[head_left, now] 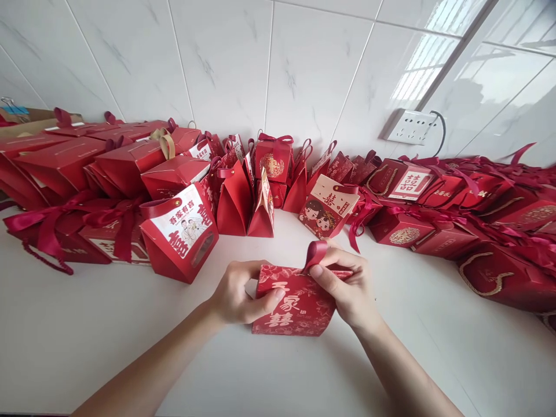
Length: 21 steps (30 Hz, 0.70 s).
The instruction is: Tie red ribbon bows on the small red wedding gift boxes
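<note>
A red gift box (299,315) with pale lettering and a floral print stands tilted on the white table between my two hands. My left hand (243,295) grips its left side, thumb across the printed front and fingers behind. At the upper right edge, my right hand (347,284) pinches the base of a dark red ribbon loop (315,255) between thumb and fingers. The loop rises above the top edge of the box. My right fingers behind the box are partly hidden.
Finished-looking red boxes line the wall: a triangular box with a white label (186,231) at left, a cream box with cartoon faces (325,208) behind my right hand, and rope-handled boxes (508,275) at right. A socket panel (410,127) is on the tiled wall.
</note>
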{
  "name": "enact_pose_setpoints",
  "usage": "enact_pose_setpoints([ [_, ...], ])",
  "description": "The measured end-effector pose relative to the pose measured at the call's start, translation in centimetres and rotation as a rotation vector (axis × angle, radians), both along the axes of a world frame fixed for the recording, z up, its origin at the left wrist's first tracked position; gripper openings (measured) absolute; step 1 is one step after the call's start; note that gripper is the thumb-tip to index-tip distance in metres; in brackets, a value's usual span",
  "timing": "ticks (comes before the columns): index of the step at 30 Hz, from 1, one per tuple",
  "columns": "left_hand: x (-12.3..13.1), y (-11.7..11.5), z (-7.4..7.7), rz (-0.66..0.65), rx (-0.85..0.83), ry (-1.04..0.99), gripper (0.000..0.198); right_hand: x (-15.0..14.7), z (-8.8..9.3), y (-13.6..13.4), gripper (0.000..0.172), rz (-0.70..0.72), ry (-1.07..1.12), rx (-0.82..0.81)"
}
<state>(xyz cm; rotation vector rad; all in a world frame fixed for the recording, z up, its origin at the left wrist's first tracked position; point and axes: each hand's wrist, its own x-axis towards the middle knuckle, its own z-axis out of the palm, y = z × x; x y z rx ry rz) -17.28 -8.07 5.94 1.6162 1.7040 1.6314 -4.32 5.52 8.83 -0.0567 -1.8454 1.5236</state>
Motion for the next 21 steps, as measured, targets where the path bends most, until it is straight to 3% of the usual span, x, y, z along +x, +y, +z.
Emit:
enact_pose_setpoints([
  [10, -0.1, 0.0, 0.0, -0.01, 0.017, -0.031, 0.017, -0.3, -0.4, 0.1, 0.018, -0.037, -0.046, -0.109],
  [13, -0.2, -0.1, 0.1, -0.049, -0.065, -0.082, 0.015, -0.4, -0.6, 0.4, 0.023, -0.085, -0.029, -0.267],
  [17, -0.3, 0.1, 0.1, -0.17, -0.165, -0.252, 0.041, -0.6, -0.7, 1.2, 0.031, -0.21, -0.043, -0.647],
  [21, -0.3, 0.3, -0.1, -0.254, -0.129, -0.363, 0.064, -1.0, -0.7, 1.9, 0.027, -0.315, -0.069, -0.777],
])
